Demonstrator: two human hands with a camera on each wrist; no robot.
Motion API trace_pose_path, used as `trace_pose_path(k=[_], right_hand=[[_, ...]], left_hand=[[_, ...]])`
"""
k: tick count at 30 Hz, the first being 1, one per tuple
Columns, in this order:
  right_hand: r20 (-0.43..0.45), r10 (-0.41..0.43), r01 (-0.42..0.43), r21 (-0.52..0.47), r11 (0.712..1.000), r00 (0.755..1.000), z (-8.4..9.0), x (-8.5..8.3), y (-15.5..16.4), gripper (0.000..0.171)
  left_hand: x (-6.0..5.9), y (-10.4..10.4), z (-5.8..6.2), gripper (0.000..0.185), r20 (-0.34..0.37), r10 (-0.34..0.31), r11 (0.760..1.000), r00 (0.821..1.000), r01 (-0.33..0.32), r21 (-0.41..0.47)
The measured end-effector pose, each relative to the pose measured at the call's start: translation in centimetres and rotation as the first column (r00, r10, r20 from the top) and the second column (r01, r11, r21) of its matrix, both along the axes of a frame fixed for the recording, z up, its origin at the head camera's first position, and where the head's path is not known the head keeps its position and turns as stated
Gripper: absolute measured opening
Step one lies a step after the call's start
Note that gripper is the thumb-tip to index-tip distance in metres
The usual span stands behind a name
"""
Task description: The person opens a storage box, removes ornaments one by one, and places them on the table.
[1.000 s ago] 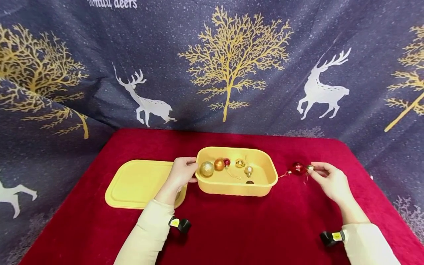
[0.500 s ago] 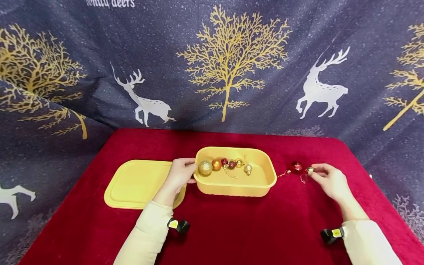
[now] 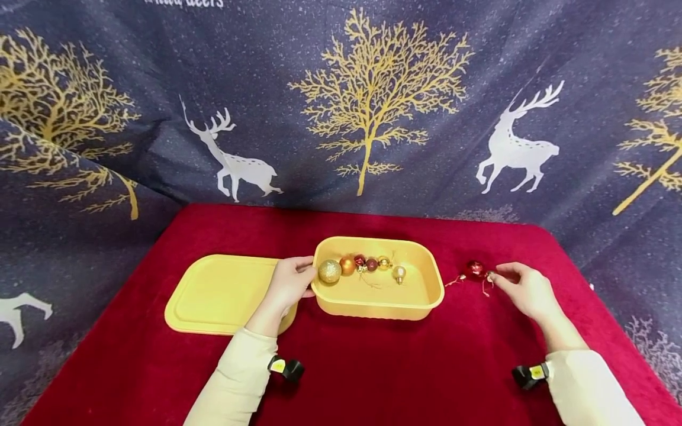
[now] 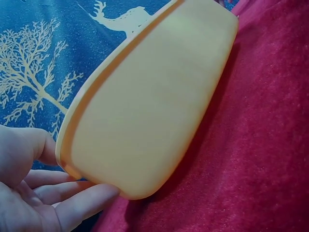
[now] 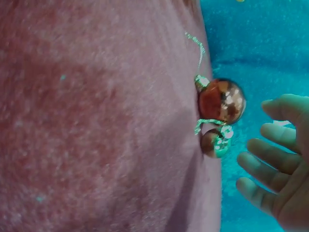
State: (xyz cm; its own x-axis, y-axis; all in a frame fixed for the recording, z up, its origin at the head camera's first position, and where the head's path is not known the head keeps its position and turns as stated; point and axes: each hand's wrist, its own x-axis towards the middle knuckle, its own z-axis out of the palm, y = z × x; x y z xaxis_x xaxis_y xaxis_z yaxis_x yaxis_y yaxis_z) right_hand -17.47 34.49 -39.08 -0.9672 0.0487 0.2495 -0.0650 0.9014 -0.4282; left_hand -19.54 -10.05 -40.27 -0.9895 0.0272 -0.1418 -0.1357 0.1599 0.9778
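The fingers [image 4: 72, 212] of the left hand [image 3: 290, 283] are lying almost straight against the short left end of the yellow box [image 3: 421, 299], with the thumb near its rim; they are touching the wall and not curling round it. The box is sitting on the tabletop [image 3: 373, 367] with its open side up, and its long axis is running left to right in front of the person.

The fingers [image 5: 263, 166] of the right hand [image 3: 524, 290] are relaxed and slightly bent, holding nothing. Their tips are just beside a small ball [image 5: 215, 142], which is lying against a larger shiny red ball [image 3: 476, 269]. A thin gold string [image 3: 454, 280] is running from the red ball to the left, toward the box. Both balls are resting on the tabletop to the right of the box, apart from it.

Inside the box, several balls are lying in a row along the far wall: a glittery gold ball [image 3: 330, 271] at the left end, then an orange ball [image 3: 347, 264], two small dark red ones, and two small gold ones.

The yellow lid [image 3: 218, 293] is lying flat on the tabletop to the left of the box, partly under the left hand. A red velvet cloth is covering the tabletop. Behind it a dark blue curtain [image 3: 341, 100] with gold trees and white deer is hanging.
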Motion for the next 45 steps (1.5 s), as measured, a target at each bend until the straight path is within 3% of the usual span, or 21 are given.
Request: trace_pose_path(k=[9,18,27,36,45], right_hand=[[-0.083,0.056,-0.056,-0.003,0.998,0.995,1.5,0.2,-2.3,0.029],[-0.079,0.141,-0.144,-0.033,0.989,0.987,2.4,0.1,-4.8,0.028],[-0.114,0.233,-0.240,-0.053,0.969,0.966,2.6,-0.2,-6.9,0.027],[-0.065,0.322,-0.328,-0.124,0.937,0.944,2.7,-0.5,-8.9,0.029],[-0.099,0.379,-0.387,-0.082,0.918,0.920,2.4,-1.1,-10.9,0.029]], left_hand=[[0.1,0.1,-0.1,0.044,0.012,0.021,1.000,1.000,-0.021,0.013],[0.2,0.1,-0.4,0.043,0.002,0.025,0.999,1.000,-0.025,0.020],[0.2,0.1,-0.5,0.043,0.010,0.022,0.999,1.000,-0.022,0.024],[0.3,0.1,-0.5,0.043,0.009,0.023,0.999,1.000,-0.023,0.024],[0.3,0.1,-0.5,0.044,0.011,0.038,0.999,0.999,-0.039,0.020]])
